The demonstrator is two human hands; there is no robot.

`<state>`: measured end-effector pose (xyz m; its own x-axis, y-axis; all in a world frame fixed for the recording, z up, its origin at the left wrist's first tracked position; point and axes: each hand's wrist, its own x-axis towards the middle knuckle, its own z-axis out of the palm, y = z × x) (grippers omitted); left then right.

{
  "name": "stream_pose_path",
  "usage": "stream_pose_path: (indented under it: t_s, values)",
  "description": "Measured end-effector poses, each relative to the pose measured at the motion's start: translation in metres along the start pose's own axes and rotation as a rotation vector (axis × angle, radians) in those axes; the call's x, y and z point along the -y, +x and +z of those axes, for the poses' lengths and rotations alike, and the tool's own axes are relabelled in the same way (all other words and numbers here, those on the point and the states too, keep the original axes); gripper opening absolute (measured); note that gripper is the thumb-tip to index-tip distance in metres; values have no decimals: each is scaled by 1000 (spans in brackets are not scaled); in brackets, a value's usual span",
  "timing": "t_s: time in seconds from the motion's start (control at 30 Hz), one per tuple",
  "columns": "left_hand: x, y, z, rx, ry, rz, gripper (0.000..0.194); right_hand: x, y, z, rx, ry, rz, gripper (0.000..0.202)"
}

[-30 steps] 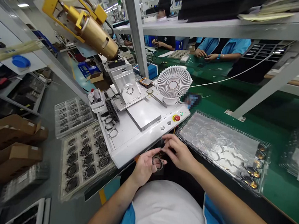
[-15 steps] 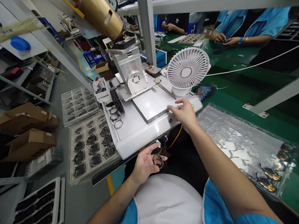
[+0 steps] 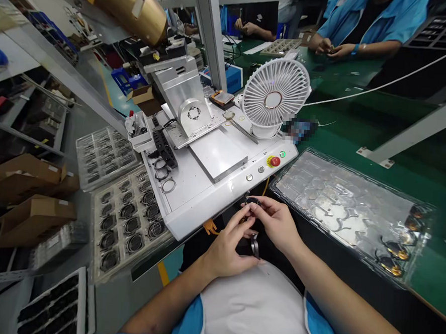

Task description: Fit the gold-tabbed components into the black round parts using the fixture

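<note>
In front of my belly both hands are together. My left hand is closed, with a dark metal ring held edge-on near its thumb. Its fingertips also reach a black round part. My right hand pinches that round part from the other side; fingers cover much of it. Just beyond them is the white machine base, with a red emergency stop button and small round buttons on its front. A flat metal plate lies on top of the base.
Trays of round parts stand at left. A clear plastic tray with several dark parts at its right end lies on the right. A white fan and a metal fixture stand behind. Co-workers sit across the green bench.
My right hand has come back from the machine's front buttons to meet my left hand. Both hands now hold a black round part, and the ring has turned edge-on. The view has shifted slightly.
</note>
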<state>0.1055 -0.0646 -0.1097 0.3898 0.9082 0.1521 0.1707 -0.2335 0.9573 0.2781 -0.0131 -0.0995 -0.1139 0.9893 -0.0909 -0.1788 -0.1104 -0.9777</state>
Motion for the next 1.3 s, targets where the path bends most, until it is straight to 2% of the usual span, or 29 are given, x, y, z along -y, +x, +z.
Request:
stream_pose_path:
  t_s: [0.13,0.2,0.3,0.43,0.53,0.6,0.67,0.77,0.9,0.97,1.03,1.13,1.3]
  values:
    - [-4,-3,-6,-37,-195,-32,77,13,-1,-8,99,59,82,41]
    - [-4,-4,-9,-20,-207,-32,73,14,-4,-10,100,32,96,41]
    - [-4,-4,-12,23,-63,8,66,12,-5,-11,75,29,116,43]
    - [-3,-2,-14,95,155,47,59,12,-3,-13,127,91,179,47]
    - [-3,-1,-16,141,190,48,59,11,-4,-14,103,150,201,48]
    - [-2,-2,-16,144,136,41,60,12,-5,-13,72,189,219,49]
    - [0,-3,-16,91,17,34,63,13,-7,-14,67,219,259,50]
    - [7,-4,-15,-75,-271,40,67,16,-11,-15,102,229,316,50]
    - [16,-2,-11,-225,-535,49,57,22,-21,-7,198,209,411,47]
    - [17,-2,-9,-266,-591,37,56,23,-26,3,234,242,465,46]
    - [18,-3,-6,-286,-615,7,57,25,-32,13,218,281,470,44]
    - [19,-6,-5,-310,-609,-4,59,27,-37,25,139,254,394,40]
    - [23,-9,-7,-331,-560,71,67,32,-41,34,70,128,269,33]
